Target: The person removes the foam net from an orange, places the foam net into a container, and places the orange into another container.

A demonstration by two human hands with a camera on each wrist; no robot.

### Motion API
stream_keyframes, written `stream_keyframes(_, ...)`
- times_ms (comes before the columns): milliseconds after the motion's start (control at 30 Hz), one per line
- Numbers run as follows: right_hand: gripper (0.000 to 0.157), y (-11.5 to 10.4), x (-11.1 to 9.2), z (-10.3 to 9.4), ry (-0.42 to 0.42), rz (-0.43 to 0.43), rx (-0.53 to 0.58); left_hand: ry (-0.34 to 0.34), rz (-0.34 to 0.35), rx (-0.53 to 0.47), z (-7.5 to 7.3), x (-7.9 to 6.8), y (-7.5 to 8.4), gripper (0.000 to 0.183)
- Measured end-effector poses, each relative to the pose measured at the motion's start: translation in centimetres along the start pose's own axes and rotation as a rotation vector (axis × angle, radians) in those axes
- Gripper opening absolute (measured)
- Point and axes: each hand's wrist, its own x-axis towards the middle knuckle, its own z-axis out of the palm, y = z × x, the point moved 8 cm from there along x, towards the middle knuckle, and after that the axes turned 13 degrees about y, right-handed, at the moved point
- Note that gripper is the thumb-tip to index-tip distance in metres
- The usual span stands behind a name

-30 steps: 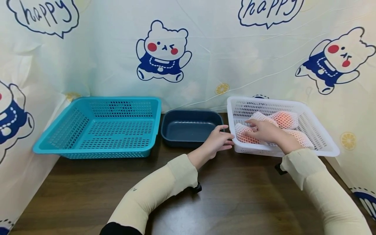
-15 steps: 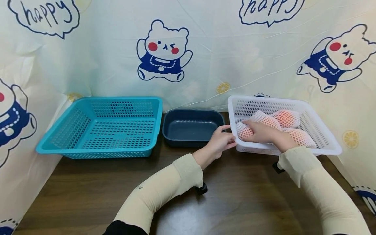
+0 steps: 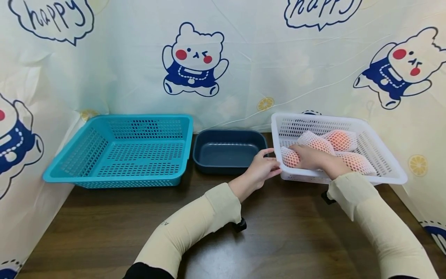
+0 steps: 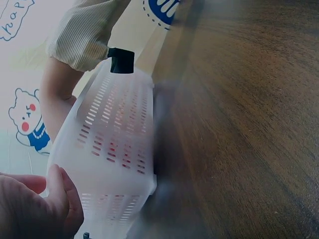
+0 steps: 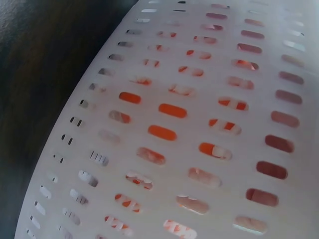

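In the head view, my right hand [image 3: 311, 157] reaches down into the white basket [image 3: 386, 170] and grips the front-left orange-pink fruit in a white foam net [image 3: 290, 157]. Its fingertips are partly hidden. Other netted fruits sit close by: one behind the hand [image 3: 317, 143], one at the back [image 3: 338, 140] and one by the wrist [image 3: 355, 162]. My left hand [image 3: 259, 168] touches the basket's left rim near the front corner, its fingers fairly straight. In the left wrist view, the left hand [image 4: 37, 204] lies against the basket's outer edge. The right wrist view shows fruit colour through the basket wall [image 5: 199, 164].
A dark blue tub [image 3: 228, 169] stands left of the white basket, with a larger turquoise basket [image 3: 115, 180] further left. Both have nothing in them. All stand on a brown wooden table [image 3: 278, 232], before a bear-patterned cloth [image 3: 251, 69].
My right hand has lowered into the basket, from above the front-left fruit to around its side. My left hand has shifted slightly right against the rim. The last half second shows hardly any movement.
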Motion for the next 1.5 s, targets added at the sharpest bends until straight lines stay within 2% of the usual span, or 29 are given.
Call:
stream_keyframes(400, 0.080, 0.3, -0.1, -0.1, 0.014, 0.014, 0.003, 0.012, -0.036, -0.028, -0.2, 0.2, -0.2, 0.055)
stream_keyframes(633, 0.080, 0.3, -0.5, -1.2, 0.080, -0.030, -0.014, 0.011, -0.035, -0.026, -0.1, 0.2, -0.3, 0.054)
stream_keyframes(900, 0.080, 0.0, -0.9, -2.1, 0.094, -0.028, 0.000, 0.028, -0.035, -0.008, -0.2, 0.1, -0.3, 0.052)
stream_keyframes(1067, 0.085, -0.2, -1.1, -2.6, 0.108, -0.040, -0.001, 0.021, -0.033, -0.007, -0.2, -0.1, -0.1, 0.053)
stream_keyframes(1300, 0.088, -0.2, -1.3, -3.0, 0.103, -0.004, 0.018, 0.008, -0.046, -0.008, -0.5, -0.3, -0.2, 0.054)
stream_keyframes(1500, 0.093, -0.9, -1.6, -3.9, 0.133, -0.044, -0.010, -0.008, -0.066, -0.004, -0.7, -0.4, -0.3, 0.053)
